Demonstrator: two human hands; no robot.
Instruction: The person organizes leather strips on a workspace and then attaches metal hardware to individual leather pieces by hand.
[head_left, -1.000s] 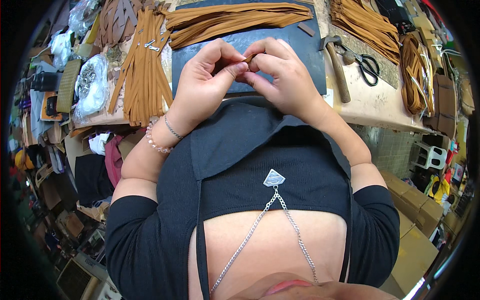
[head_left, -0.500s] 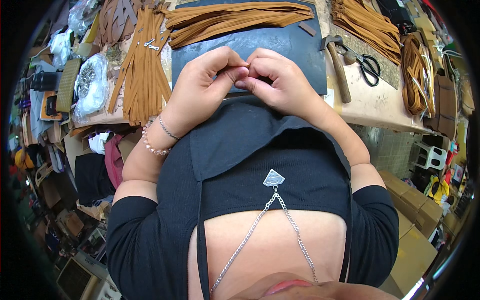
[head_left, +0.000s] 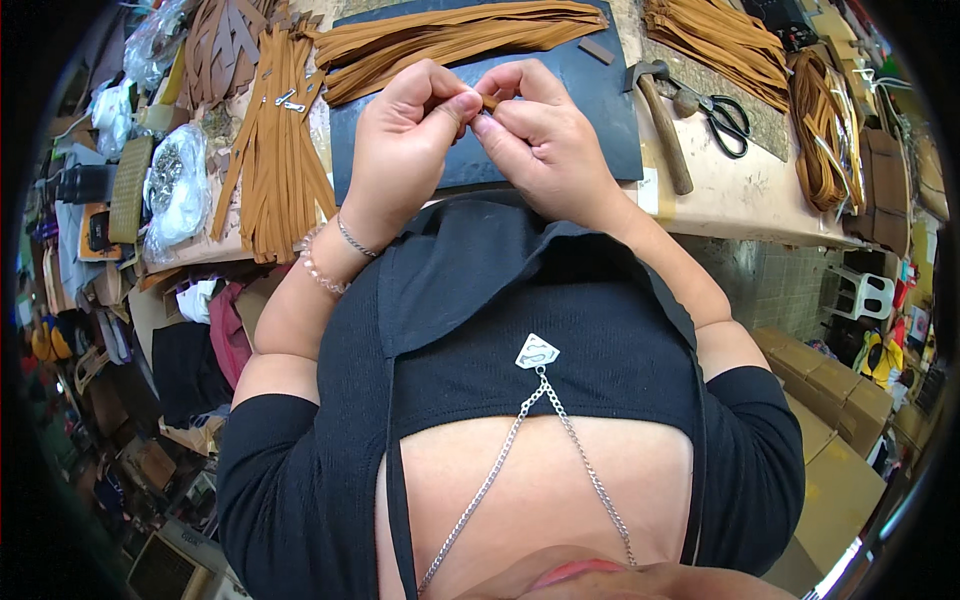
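Note:
Over the near part of the dark blue-grey mat point(head_left: 590, 130), my two hands meet with their fingertips close together. Between them shows a small tan-brown piece point(head_left: 489, 102), mostly covered by fingers, its exact kind too hidden to tell. My left hand point(head_left: 410, 125) is closed in a pinch at the piece's left side. My right hand point(head_left: 545, 140), also closed, pinches it from the right. Behind the hands, a bundle of tan zipper tapes point(head_left: 450, 45) lies across the mat's far side. More tan tapes point(head_left: 280, 170) with silver zipper pulls point(head_left: 290, 101) lie to the left.
Right of the mat lie a wooden-handled hammer point(head_left: 665, 135) and black-handled scissors point(head_left: 727, 125). Beyond them are tan tape bundles point(head_left: 715, 45) and a coiled bundle point(head_left: 825, 140). Brown strips point(head_left: 220, 50) and a plastic bag point(head_left: 178, 190) sit at left. A small brown strip point(head_left: 596, 51) rests on the mat.
Both hands have moved slightly up and left in the picture, still pinched together. The tan-brown piece between the fingertips shows more now. The bench has shifted slightly left in the view.

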